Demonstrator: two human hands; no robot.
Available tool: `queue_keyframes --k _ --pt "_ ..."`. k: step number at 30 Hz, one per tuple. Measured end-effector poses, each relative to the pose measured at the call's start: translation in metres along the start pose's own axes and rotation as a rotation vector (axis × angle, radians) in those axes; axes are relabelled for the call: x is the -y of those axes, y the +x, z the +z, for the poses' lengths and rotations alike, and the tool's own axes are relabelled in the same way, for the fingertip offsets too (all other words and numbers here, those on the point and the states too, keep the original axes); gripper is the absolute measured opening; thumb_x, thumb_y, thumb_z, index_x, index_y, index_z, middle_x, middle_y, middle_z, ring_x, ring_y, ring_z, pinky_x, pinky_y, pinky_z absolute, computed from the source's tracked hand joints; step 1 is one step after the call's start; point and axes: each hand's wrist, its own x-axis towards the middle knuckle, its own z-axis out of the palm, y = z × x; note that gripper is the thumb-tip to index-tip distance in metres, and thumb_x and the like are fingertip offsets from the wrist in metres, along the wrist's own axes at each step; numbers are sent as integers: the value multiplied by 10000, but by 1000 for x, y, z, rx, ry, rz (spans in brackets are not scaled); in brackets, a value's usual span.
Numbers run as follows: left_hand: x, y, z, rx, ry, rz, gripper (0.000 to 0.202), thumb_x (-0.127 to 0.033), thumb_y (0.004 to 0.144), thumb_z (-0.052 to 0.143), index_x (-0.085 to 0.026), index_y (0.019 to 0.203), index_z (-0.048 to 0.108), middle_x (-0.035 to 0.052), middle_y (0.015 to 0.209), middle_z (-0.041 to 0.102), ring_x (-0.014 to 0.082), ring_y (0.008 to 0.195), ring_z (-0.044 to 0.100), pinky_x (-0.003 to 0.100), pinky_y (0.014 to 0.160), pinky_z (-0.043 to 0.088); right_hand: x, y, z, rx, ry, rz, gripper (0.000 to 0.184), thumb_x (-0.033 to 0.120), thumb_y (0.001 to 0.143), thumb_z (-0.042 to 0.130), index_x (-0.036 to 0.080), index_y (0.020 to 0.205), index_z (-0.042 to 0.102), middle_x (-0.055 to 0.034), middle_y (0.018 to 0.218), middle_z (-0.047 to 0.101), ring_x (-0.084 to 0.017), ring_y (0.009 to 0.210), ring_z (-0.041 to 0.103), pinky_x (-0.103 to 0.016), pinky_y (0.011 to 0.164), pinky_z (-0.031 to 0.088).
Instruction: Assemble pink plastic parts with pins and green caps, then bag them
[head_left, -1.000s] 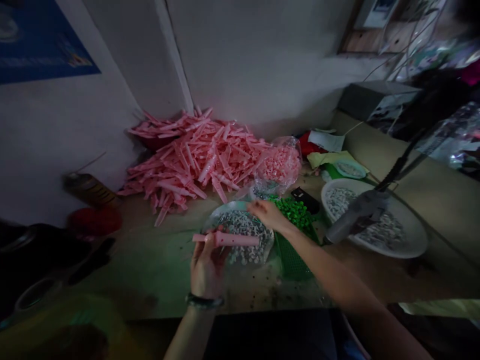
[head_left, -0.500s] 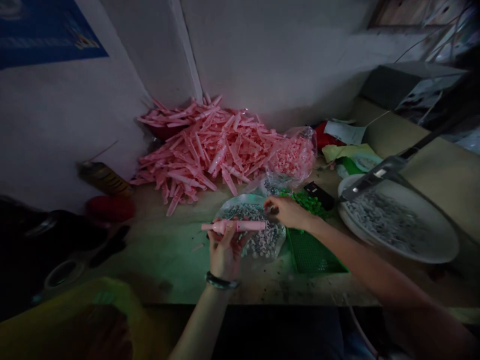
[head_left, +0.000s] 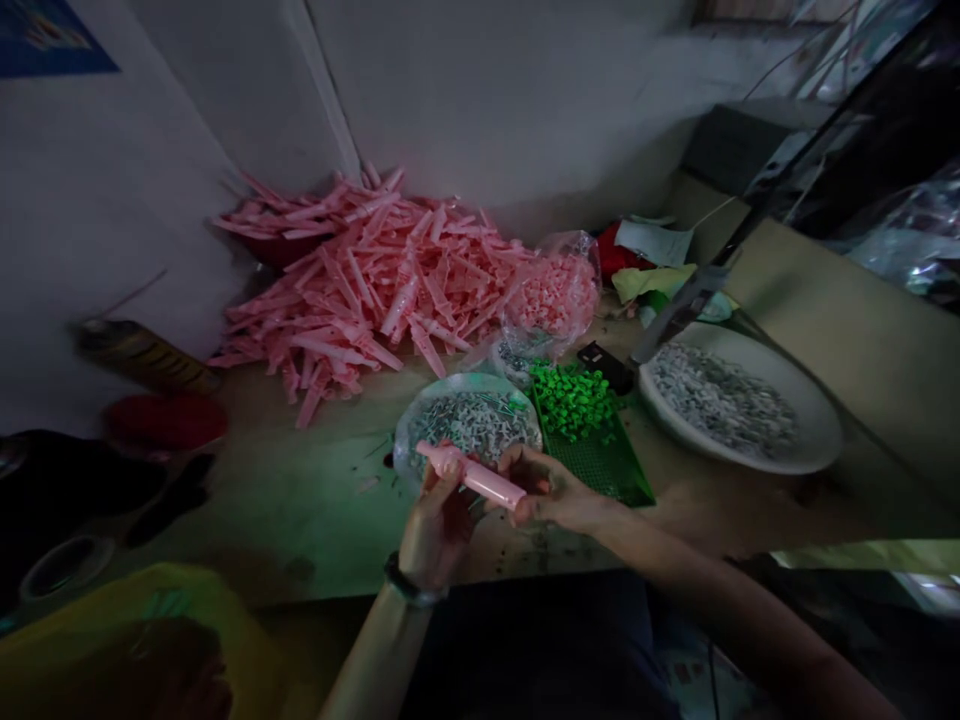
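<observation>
A pink plastic tube [head_left: 486, 482] with a narrow tip and a bulge near its left end lies across my left hand [head_left: 433, 535], whose fingers and thumb are closed round it. My right hand [head_left: 559, 492] is curled at the tube's right end, fingers against it; any small part between those fingers is hidden. Just beyond my hands sits a clear bag-lined dish [head_left: 409, 425] of small white and metal pieces. Right of it, a green basket [head_left: 626, 470] bears a heap of small green plastic parts [head_left: 574, 400].
Behind lies a large pile of pink plastic pieces [head_left: 375, 285], beside a clear bag of small pink parts [head_left: 559, 290]. A white bowl [head_left: 814, 450] of small whitish pieces stands right, a dark-handled tool leaning over it. A spray can [head_left: 146, 355] and red object [head_left: 165, 420] are left.
My right hand has come from above the dish and basket, leftward and down, to the tube's right end. The tube now tilts down to the right. The camera view has shifted.
</observation>
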Motion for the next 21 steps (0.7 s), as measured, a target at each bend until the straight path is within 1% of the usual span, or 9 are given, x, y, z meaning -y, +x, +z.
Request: queue_keyframes --k 1,3,5,7,9,10,13,16,21 --pt "1 -1 -2 -3 4 -43 462 -251 723 788 -283 1127 564 3 963 672 174 841 687 280 676 598 1 -3 -1 24 -35 14 555 497 613 824 236 1031 567 -21 942 658 -177 784 626 -269 641 484" --pt "2 -1 -4 1 29 -95 476 -268 741 775 -277 1170 570 12 941 671 180 838 686 301 708 600 9 -7 -15 -11 -301 44 418 506 696 760 202 924 586 -23 855 650 -172 758 608 -275 660 473" --pt "2 1 -3 28 75 -127 489 -258 752 761 -279 1201 568 17 939 673 192 839 690 337 750 597 17 -12 -40 -212 -757 62 265 431 801 676 181 861 614 -43 835 651 -187 783 610 -297 716 469" --pt "4 3 1 62 112 -162 449 -238 758 747 -247 1178 587 37 964 679 203 829 692 353 755 589 22 -16 -65 -450 -1217 109 99 250 848 604 168 888 641 -82 890 668 -212 845 624 -320 777 459" --pt "7 5 7 99 100 -231 348 -242 777 713 -190 1107 616 77 1016 681 216 829 687 341 721 576 21 -19 -80 -537 -1480 173 203 92 821 542 144 981 657 -126 960 678 -234 899 631 -337 820 451" --pt "9 6 11 111 72 -262 295 -253 788 686 -159 1062 628 94 1020 679 213 817 681 326 695 566 19 -21 -80 -541 -1516 169 279 58 805 527 133 1042 655 -138 1000 676 -238 917 631 -339 832 451" --pt "21 8 22 92 -18 -283 250 -320 814 627 -131 978 642 65 860 660 160 667 627 275 584 515 12 -23 -61 -546 -1294 1 365 115 821 545 167 1174 624 -101 1080 666 -199 864 630 -305 787 477" --pt "35 8 29 53 -30 -235 321 -451 825 644 -164 966 633 2 719 607 121 560 555 246 514 453 3 -21 -24 -530 -894 -169 250 228 874 535 215 1096 649 -40 1005 684 -158 778 631 -269 721 498" --pt "46 6 34 -70 -15 -105 397 -498 781 701 -157 971 628 21 811 650 145 712 616 245 635 485 -11 -19 13 -600 -633 -279 207 215 845 565 217 1014 686 -44 1042 695 -178 917 651 -290 825 510"
